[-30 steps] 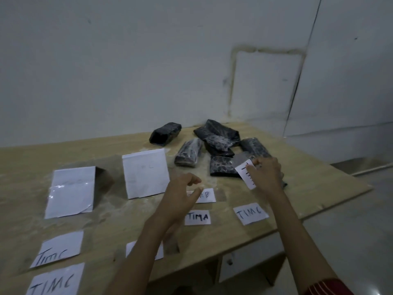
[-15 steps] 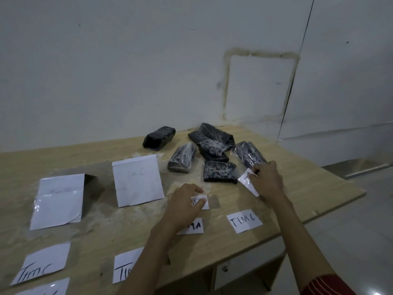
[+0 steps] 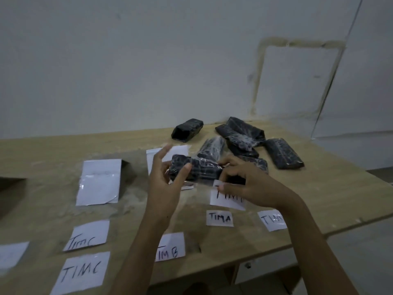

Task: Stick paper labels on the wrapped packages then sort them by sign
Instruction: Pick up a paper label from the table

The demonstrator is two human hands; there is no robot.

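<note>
A black wrapped package (image 3: 200, 170) is held above the table between both hands. My left hand (image 3: 168, 179) grips its left end with the thumb over the top and the fingers raised behind. My right hand (image 3: 244, 184) holds its right end and pinches a white paper label (image 3: 225, 199) with black lettering against its lower edge. Several more black wrapped packages (image 3: 282, 153) lie in a heap at the back right of the wooden table (image 3: 329, 188).
Loose labels lie along the near edge: "TIMA" (image 3: 219, 218), "TIMB" (image 3: 170, 248), two "TIMC" (image 3: 88, 235), and another (image 3: 273, 220) partly hidden by my right arm. Two upright white sign sheets (image 3: 98, 182) stand mid-table. The table edge drops off at right; a white wall stands behind.
A package has been lifted off the table into both hands. My left hand left the small labels and took the package's left end; my right hand brought its label to the package.
</note>
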